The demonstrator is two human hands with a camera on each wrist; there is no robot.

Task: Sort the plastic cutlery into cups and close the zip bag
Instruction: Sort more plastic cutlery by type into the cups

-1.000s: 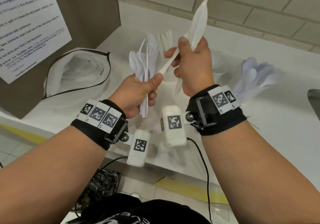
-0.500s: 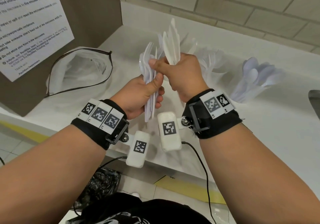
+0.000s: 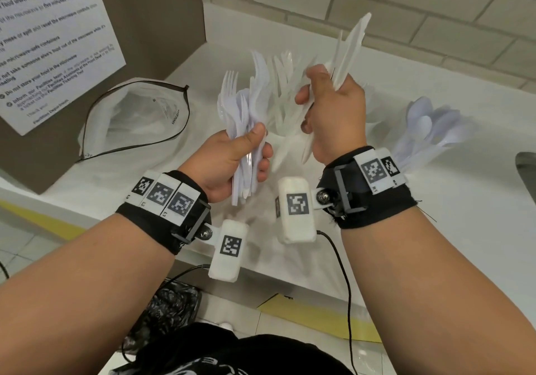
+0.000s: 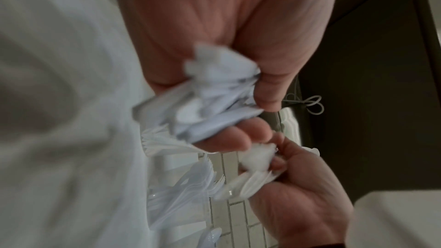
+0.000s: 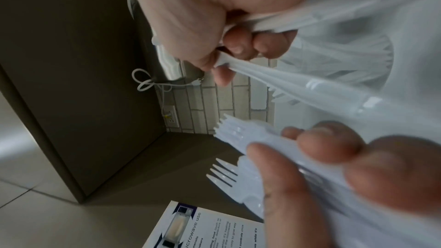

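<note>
Both hands held white plastic cutlery above the desk (image 3: 435,229).

The left hand (image 3: 229,160) had its grip closed around a bunch of cutlery (image 3: 243,119) (forks showed at the top of it), with the thumb pressed across the handles. The right hand (image 3: 333,116), just beside it and a little higher, gripped some knives (image 3: 348,49), whose blades pointed up and away toward the brick wall (image 3: 406,3). Behind the hands, forks (image 3: 284,84) stood in a cup that I could hardly see. Spoons (image 3: 429,131) stood in a second cup at the right, well apart from the hands. The zip bag (image 3: 136,119) lay open on the desk at the left, beside a brown box (image 3: 159,26) with a printed notice (image 3: 49,35).
</note>
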